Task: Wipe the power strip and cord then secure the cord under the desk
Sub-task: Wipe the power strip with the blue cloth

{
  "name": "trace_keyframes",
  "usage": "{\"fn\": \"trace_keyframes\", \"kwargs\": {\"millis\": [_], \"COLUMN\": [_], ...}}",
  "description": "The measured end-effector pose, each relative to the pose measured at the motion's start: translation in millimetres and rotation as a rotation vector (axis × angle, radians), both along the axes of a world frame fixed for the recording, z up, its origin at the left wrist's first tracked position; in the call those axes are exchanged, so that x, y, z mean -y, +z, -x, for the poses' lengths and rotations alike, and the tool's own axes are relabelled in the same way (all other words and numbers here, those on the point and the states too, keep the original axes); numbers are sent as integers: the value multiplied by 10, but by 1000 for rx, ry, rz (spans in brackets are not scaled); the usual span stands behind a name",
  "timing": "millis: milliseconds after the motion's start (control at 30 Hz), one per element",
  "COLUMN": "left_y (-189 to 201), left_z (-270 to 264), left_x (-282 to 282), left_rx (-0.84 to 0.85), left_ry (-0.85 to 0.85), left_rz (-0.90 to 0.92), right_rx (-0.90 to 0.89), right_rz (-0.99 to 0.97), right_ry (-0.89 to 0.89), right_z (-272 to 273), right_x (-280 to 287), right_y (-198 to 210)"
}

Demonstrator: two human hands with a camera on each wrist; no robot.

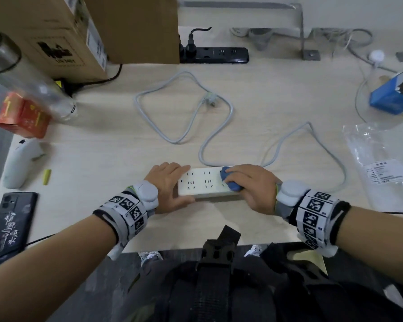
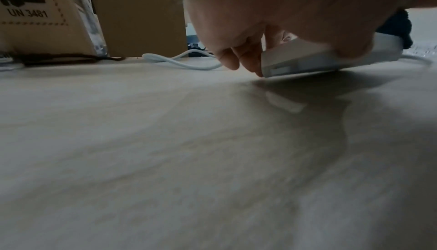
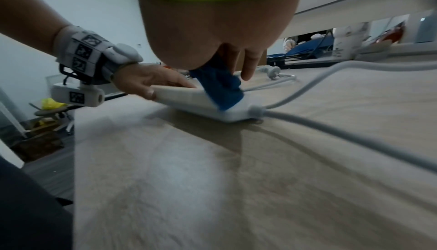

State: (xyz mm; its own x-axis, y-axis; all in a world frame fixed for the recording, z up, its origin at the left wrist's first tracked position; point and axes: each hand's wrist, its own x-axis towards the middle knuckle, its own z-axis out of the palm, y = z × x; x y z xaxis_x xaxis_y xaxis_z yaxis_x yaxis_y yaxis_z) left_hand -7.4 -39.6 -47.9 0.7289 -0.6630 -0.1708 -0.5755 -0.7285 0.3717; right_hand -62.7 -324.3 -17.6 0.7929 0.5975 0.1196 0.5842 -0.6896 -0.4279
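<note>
both hands [image 1: 170, 182] grip power strip [image 1: 203, 182].

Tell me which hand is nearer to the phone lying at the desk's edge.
Left. The left hand holds the near end of the white power strip, on the same side as the phone. The right hand presses a blue cloth on the strip's far end.

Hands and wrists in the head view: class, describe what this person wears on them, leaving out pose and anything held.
Both forearms are bare, with no sleeves. The left hand and right hand are gloveless. Each wrist carries a grey band with a lime-green edge, a strip of black-and-white square markers, a rounded pale grey housing, and a thin black strap behind it.
</note>
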Motion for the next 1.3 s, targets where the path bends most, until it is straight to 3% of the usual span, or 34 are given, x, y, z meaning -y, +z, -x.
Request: {"fn": "trace_keyframes", "kwargs": {"millis": [100,167,267,333,467,533,600,700,800,900,1133,1300], "left_y": [152,269,303,262,259,276,264,158,61,19,-88,-130], "left_z": [-96,-124,-132,-142,-150,-135,-111,-32,32,71,160,164], "left_x": [-29,-14,36,35,-30,-63,-114,-118,-71,-88,-288,-286], "left_rx": [-119,-256,-445,-447,-342,-289,-241,-100,-70,-58,-125,-143], "left_ry": [34,164,446,510,353,350,336,114,55,82,149,172], "left_rz": [62,82,80,10,-285,-332,-270,-174,-157,-63,114,126], "right_rx": [5,-46,-250,-373,-439,-392,-240,-50,-70,-70,-24,-20], "right_rz": [62,57,-10,21,116,26,-99,-130,71,209,137,-2], "right_ry": [-8,-71,-189,-256,-289,-280,-275,-211,-24,47,49,108], "right_z": [-15,-88,-224,-289,-370,-340,-325,-221,30,219,163,63], "right_x": [-31,-58,-130,-190,-284,-294,-284,-175,-7,141,103,-306], "right_y": [60,87,86,71,-21,-14,37,138,32,-112,-160,-231]}}
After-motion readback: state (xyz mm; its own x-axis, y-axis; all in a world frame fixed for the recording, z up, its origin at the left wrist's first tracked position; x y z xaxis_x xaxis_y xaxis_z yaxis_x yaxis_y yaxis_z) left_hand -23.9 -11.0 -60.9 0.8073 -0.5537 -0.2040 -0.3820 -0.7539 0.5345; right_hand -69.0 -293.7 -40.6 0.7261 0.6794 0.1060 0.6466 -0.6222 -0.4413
